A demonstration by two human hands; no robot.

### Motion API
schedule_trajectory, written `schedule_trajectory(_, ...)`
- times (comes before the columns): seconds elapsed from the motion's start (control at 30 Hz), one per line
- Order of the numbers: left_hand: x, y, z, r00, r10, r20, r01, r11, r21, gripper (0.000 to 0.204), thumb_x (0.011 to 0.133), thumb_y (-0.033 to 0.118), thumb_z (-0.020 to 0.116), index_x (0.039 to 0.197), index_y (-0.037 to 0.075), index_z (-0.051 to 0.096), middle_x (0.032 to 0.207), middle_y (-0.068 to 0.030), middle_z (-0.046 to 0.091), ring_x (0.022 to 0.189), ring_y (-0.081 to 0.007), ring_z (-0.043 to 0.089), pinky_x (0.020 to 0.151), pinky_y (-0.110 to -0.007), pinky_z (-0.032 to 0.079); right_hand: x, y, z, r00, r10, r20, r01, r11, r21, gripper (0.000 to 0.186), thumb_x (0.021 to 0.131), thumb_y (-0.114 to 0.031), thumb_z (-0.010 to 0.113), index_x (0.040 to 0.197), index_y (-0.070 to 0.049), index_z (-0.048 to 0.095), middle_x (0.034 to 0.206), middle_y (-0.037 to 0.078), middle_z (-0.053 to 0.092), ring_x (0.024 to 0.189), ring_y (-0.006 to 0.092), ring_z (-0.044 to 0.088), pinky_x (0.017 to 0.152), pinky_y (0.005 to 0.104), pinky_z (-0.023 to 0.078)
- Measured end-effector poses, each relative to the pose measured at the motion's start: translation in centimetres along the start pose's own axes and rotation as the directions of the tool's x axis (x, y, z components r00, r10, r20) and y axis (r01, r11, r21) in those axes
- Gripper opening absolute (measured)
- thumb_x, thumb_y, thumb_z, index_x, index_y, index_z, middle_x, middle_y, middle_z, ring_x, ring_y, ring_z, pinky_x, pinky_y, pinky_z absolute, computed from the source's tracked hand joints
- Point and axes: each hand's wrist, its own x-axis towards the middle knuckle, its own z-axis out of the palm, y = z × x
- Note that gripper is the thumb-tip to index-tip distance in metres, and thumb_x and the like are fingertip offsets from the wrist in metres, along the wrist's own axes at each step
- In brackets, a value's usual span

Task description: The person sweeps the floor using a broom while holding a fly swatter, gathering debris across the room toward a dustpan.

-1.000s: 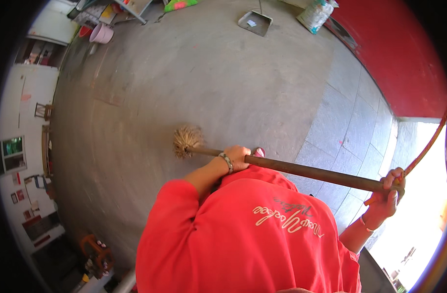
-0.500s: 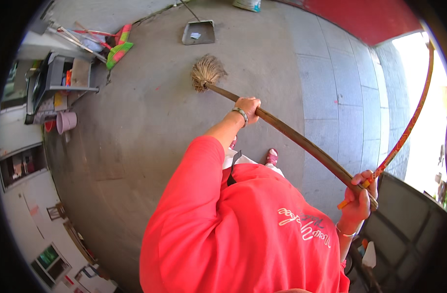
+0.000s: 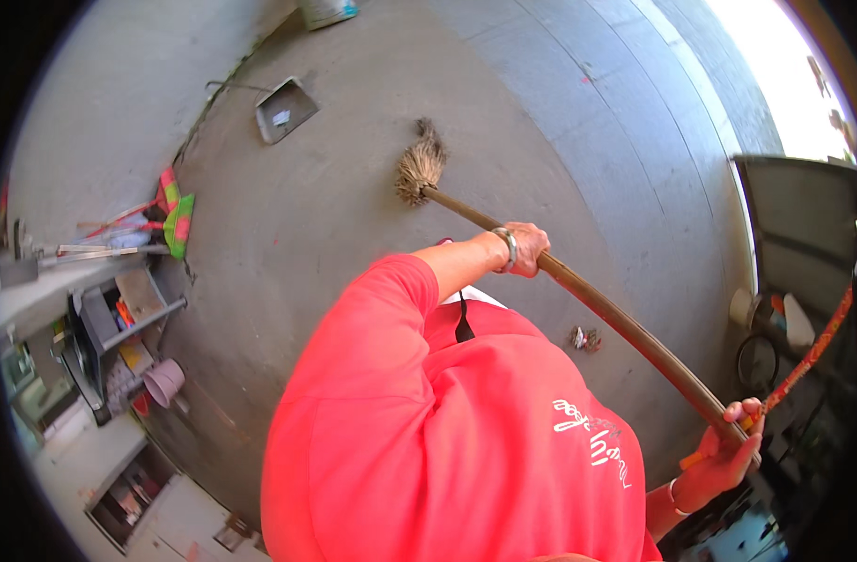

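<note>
My left hand (image 3: 522, 248), with a bracelet at the wrist, is wrapped around the middle of a long wooden mop handle (image 3: 625, 328). At the far end of the handle, the beige stringy mop head (image 3: 419, 173) rests on the floor, its strands trailing away with a darker tip. My right hand (image 3: 724, 451) grips the top end of the handle at the lower right. A slim red and yellow patterned stick (image 3: 808, 361) is also held in it, orange at its lower end. Beside my body, a small heap of litter (image 3: 586, 339) lies on the floor.
A grey dustpan (image 3: 288, 110) with pale scraps stands beyond the mop head, left of it. Green and pink brooms (image 3: 178, 220) lean at the left, near a small shelf (image 3: 129, 309) and a pink bucket (image 3: 164, 379). Dark panels (image 3: 803, 211) stand at the right.
My view has turned right, so the dustpan and brooms sit farther left and lower. The litter heap has come into sight. Both hands keep their hold, and the mop head's strands now trail outward.
</note>
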Motion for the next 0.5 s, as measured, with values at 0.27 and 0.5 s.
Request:
schedule_trajectory(0.27,5.3,16.1,14.0,0.862,0.436,0.259,-0.447,0.895,-0.019,0.017,0.062,0.013,0.059,0.077,0.011,0.065,0.073,-0.0120,0.063,0.079,-0.0296,0.062,0.070,-0.038,0.049,-16.2,-5.1,-6.3,0.845,-0.181,-0.503,0.039,0.959,-0.281,0.056,0.093,-0.041,0.037,0.121,0.007,0.040,0.095,0.009,0.044,0.088,0.0129,0.046,0.083,0.0264,0.037)
schedule_trajectory(0.5,4.8,21.9,18.9,0.790,0.584,0.188,-0.606,0.790,0.093,0.014,0.060,0.019,0.062,0.071,0.010,0.061,0.071,-0.0088,0.062,0.076,-0.0289,0.061,0.071,-0.038,0.045,-25.2,-4.9,-15.8,0.726,-0.237,-0.646,0.062,0.957,-0.283,0.049,0.088,-0.034,0.044,0.114,0.006,0.039,0.089,0.009,0.042,0.077,0.0122,0.045,0.069,0.0219,0.038)
